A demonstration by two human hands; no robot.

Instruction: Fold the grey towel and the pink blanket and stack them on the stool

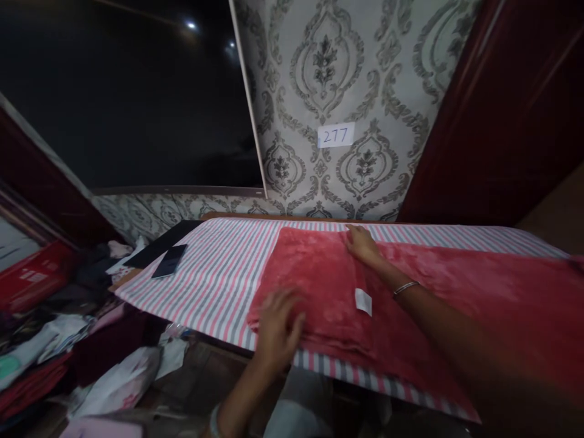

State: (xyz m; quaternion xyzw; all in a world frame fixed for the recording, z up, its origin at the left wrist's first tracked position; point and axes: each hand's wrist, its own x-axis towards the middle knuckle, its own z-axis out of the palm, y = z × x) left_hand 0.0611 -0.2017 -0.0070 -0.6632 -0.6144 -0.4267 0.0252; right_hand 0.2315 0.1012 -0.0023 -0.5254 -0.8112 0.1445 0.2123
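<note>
Red plush blanket (314, 267), one; on a striped cloth (228, 261), its layered folded section between the hands, its flatter length running right beneath the right forearm. Left hand (278, 325), blurred, fingers loosely spread over the fold's near-left part, contact unclear; right hand (364, 245), fingers partly bent at the fold's far-right corner, grip undeterminable. White label (364, 302) on the fold's right side.

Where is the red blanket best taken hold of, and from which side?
Probably grip the red blanket by the left edge of its folded part, coming from the left: the stacked layers end there on the striped cloth, while rightward it spreads out.
</note>
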